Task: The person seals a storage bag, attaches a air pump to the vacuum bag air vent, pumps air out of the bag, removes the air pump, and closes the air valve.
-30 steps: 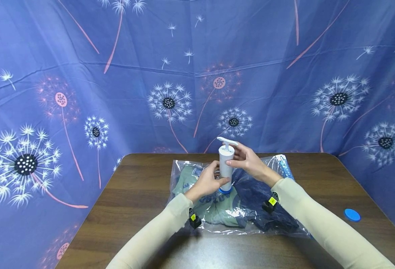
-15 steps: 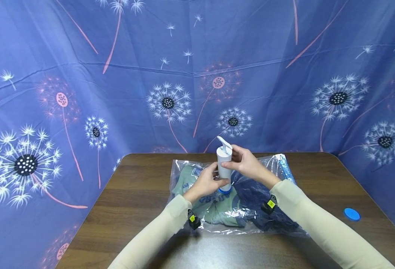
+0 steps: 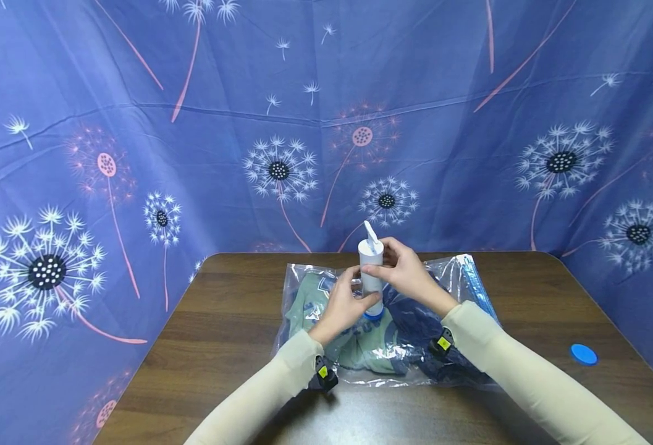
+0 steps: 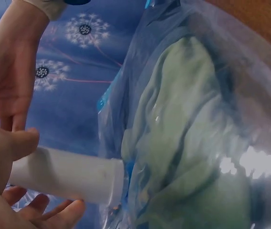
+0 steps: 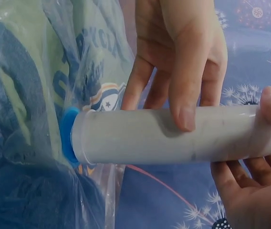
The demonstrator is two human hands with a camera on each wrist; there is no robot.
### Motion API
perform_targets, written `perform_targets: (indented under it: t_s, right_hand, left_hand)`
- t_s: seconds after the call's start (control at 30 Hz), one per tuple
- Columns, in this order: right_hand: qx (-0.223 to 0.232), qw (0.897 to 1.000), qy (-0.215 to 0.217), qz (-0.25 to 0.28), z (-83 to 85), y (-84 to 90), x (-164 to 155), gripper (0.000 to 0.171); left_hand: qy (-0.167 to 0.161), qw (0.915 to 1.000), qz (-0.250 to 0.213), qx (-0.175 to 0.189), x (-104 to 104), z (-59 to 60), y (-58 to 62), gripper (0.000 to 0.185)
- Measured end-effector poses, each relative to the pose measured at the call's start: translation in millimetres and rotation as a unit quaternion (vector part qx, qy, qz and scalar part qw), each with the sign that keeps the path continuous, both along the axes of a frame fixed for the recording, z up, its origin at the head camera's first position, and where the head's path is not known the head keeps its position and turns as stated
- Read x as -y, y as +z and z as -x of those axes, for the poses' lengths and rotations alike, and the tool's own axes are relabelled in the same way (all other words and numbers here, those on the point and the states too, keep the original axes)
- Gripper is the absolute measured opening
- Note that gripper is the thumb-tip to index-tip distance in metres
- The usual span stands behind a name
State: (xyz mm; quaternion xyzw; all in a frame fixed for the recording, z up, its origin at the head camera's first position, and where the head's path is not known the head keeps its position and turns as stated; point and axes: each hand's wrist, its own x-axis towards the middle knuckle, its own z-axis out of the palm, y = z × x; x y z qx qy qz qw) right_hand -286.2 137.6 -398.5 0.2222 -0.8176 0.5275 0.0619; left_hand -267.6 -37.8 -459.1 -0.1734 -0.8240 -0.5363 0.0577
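Fingers [image 3: 354, 290] of the left hand [image 3: 341, 306] curl round the lower barrel of the white pump [image 3: 372, 272]; the right hand [image 3: 406, 272] clasps its upper part. The pump stands upright on the blue valve [image 3: 374, 314] of a clear vacuum bag [image 3: 304, 290] holding a green shirt [image 3: 365, 346] and dark blue clothes [image 3: 415, 327], flat on the brown table [image 3: 220, 321]. A blue cap [image 3: 583, 354] lies well apart, right. Behind hangs a blue dandelion-print curtain [image 3: 193, 154].

Blue cap [image 3: 583, 354] lying on brown table [image 3: 204, 346], right side; dandelion-print blue backdrop [image 3: 193, 154] behind.
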Motion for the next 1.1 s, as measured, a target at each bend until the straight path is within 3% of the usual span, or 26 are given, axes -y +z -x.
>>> perform_targets:
  t_s: [0.3,0.43,0.77,1.1]
  right_hand:
    - [0.004,1.000,-0.008,0.004,-0.8,-1.8,1.3,0.057]
    - [0.002,1.000,0.009,0.008,0.2,-1.7,-0.2,0.058]
    - [0.030,0.994,0.097,0.035,11.7,-4.9,-10.2,0.064]
    - [0.063,0.972,0.203,0.100,20.6,4.4,-15.8,0.064]
  left_hand:
    - [0.021,0.9995,0.023,-0.011,-5.6,0.9,-4.7,0.052]
    - [0.021,0.9994,0.024,-0.015,-5.1,4.0,-5.0,0.050]
    - [-0.017,0.9997,0.017,-0.004,-0.1,6.5,-5.8,0.052]
    - [-0.043,0.9987,0.021,0.018,3.1,6.8,-3.5,0.052]
